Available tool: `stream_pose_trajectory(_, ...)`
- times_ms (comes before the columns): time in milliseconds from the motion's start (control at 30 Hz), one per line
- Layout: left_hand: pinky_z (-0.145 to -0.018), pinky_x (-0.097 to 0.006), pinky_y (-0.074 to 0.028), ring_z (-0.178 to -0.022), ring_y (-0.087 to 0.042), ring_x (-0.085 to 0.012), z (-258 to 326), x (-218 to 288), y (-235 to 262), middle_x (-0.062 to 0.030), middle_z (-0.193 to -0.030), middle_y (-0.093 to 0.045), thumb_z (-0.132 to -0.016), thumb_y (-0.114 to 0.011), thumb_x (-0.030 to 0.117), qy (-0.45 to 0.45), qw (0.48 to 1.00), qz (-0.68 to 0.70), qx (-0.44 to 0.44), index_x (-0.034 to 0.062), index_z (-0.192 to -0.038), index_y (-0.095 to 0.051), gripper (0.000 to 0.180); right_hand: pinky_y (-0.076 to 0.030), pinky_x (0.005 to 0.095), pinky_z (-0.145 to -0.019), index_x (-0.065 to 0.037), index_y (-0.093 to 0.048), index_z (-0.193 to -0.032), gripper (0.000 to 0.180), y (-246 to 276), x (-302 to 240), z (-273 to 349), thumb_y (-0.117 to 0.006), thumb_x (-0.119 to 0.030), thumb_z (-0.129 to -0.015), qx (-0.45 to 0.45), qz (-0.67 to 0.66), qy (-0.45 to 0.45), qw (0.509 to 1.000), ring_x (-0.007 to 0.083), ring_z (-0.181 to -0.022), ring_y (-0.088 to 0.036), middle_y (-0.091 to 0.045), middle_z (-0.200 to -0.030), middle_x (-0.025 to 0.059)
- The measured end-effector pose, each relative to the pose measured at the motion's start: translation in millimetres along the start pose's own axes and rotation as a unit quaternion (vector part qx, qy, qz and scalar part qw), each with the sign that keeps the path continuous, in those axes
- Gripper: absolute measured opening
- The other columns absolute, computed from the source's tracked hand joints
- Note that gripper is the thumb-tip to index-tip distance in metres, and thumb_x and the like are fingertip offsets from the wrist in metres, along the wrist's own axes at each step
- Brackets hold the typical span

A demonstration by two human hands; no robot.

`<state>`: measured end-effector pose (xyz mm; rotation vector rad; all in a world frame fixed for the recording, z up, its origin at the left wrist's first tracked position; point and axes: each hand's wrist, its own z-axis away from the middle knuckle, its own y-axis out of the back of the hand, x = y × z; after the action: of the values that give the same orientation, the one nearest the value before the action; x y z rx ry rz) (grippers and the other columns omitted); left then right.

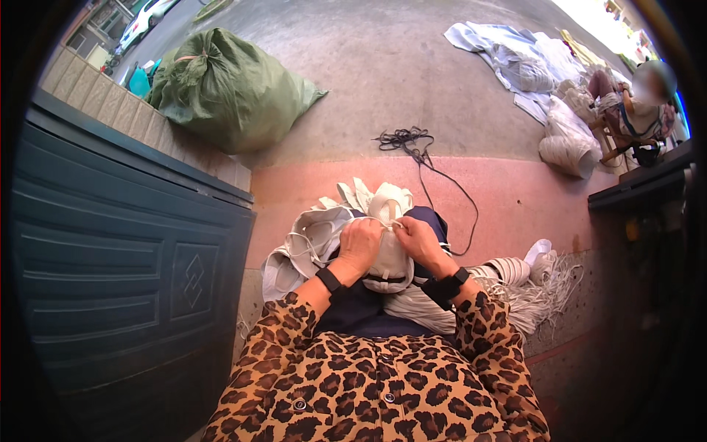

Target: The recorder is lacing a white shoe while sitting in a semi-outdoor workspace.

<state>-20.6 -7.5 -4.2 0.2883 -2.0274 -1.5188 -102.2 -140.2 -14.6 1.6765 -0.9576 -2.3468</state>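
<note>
On my lap rests a cream cloth piece [390, 258], rounded like a cap, with a dark strip near its lower edge. Above it my left hand [361, 241] is closed, pinching a thin white cord [374, 219]. Close by on the right, my right hand [417, 239] is also closed, its fingertips on the same cord where it meets the cloth. The exact fold or knot between the fingers is too small to make out. More cream cloth pieces [313, 232] lie bunched beside my left wrist, with loose cord trailing over them.
Bundles of off-white strips [526, 291] lie at my right. A tangled black cord [406, 138] runs over the floor ahead. A green sack [228, 92] stands front left, beyond a dark door [125, 272]. Far right, a person [641, 110] sits near heaped white cloth [519, 62].
</note>
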Motion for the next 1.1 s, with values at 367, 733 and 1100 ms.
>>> stream_pose_trajectory(367, -0.065, -0.045, -0.047, -0.079, -0.059, -0.0355, -7.9, -14.5, -6.1, -0.0183, -0.081, -0.06, -0.072, -0.051, 0.008, 0.012, 0.983, 0.049, -0.178, 0.0037, -0.082, -0.055, 0.012, -0.047, 0.0413, -0.054, -0.005, -0.058, -0.066, 0.014, -25.7, -8.3, 10.8, -0.052, -0.015, -0.074, 0.04, 0.25, 0.157, 0.955, 0.0327, -0.063, -0.059, -0.058, -0.066, 0.015)
stream_pose_trajectory(733, -0.063, -0.046, -0.044, -0.075, -0.059, -0.0361, -2.4, -9.1, -1.8, -0.0173, -0.076, -0.061, -0.073, -0.05, 0.014, 0.021, 0.988, 0.09, -0.125, 0.0055, -0.076, -0.057, 0.011, -0.047, 0.0313, -0.047, -0.006, -0.056, -0.073, 0.008, -24.3, -5.8, 9.0, -0.049, -0.009, -0.075, 0.024, 0.374, 0.253, 0.892, 0.0211, -0.058, -0.061, -0.058, -0.067, 0.009)
stream_pose_trajectory(1100, -0.065, -0.045, -0.046, -0.078, -0.06, -0.035, -3.3, -14.9, -12.1, -0.0158, -0.077, -0.063, -0.069, -0.052, 0.01, 0.058, 0.981, 0.106, -0.151, 0.0058, -0.079, -0.06, 0.013, -0.046, 0.033, -0.047, -0.005, -0.056, -0.072, 0.007, -31.9, 1.5, 7.7, -0.05, -0.01, -0.074, 0.044, 0.416, 0.268, 0.868, 0.0232, -0.057, -0.061, -0.057, -0.064, 0.0107)
